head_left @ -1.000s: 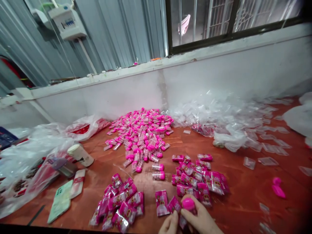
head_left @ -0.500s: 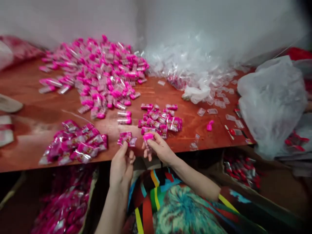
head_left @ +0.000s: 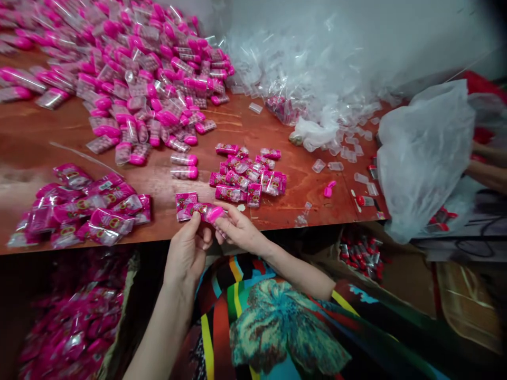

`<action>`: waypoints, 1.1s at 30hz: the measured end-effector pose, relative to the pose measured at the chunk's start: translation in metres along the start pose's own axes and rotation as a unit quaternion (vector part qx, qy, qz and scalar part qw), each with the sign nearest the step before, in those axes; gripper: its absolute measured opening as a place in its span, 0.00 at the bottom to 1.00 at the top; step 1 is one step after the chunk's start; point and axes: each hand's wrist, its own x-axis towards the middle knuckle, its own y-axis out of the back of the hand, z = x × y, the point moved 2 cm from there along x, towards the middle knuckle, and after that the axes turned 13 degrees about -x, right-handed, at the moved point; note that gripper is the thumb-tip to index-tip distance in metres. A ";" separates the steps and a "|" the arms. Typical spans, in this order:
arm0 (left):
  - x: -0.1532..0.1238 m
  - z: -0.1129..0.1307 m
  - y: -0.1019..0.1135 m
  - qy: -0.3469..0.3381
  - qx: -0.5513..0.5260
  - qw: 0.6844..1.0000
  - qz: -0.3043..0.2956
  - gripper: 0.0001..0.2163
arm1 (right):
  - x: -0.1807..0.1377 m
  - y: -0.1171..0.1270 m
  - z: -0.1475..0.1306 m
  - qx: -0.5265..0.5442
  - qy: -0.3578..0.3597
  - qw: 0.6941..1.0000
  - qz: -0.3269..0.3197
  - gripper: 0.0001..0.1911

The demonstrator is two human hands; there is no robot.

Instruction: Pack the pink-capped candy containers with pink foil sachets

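Note:
Near the table's front edge, my left hand (head_left: 187,247) pinches a pink printed wrapper (head_left: 201,209) between thumb and fingers. My right hand (head_left: 240,230) is closed on a small container with a bright pink cap (head_left: 215,214). Cap and wrapper meet between my hands; the container's clear body is mostly hidden, and I cannot tell how far it sits inside. Another pink printed wrapper (head_left: 183,205) lies flat just beyond my left fingertips. Two pink-capped clear containers (head_left: 184,172) lie side by side behind it. A small heap of wrapped containers (head_left: 238,179) rests beyond my right hand.
A large pile of pink-capped containers (head_left: 134,100) covers the back left of the wooden table (head_left: 273,142). Pink packets (head_left: 111,219) lie front left. Clear plastic pieces (head_left: 301,74) are heaped at the back. A whitish bag (head_left: 425,153) stands right, near another person's arm (head_left: 489,171).
My right hand has brought the pink-capped container leftward to the wrapper in my left hand; they were apart before. The camera view has shifted, moving the table contents left and up.

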 end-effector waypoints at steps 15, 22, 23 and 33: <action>-0.001 -0.008 -0.002 0.075 0.011 0.996 -0.053 0.17 | -0.006 0.002 0.000 -0.113 -0.006 0.993 0.021 0.32; -0.008 -0.008 -0.001 0.044 0.023 0.997 -0.058 0.15 | -0.012 0.001 0.000 -0.176 0.059 0.976 0.116 0.24; -0.008 -0.008 0.000 0.046 0.015 0.997 -0.052 0.14 | -0.012 0.001 -0.001 -0.184 0.063 0.974 0.117 0.22; -0.001 -0.006 0.004 0.045 -0.008 0.999 -0.017 0.15 | -0.007 -0.001 0.007 -0.049 -0.024 0.992 0.111 0.24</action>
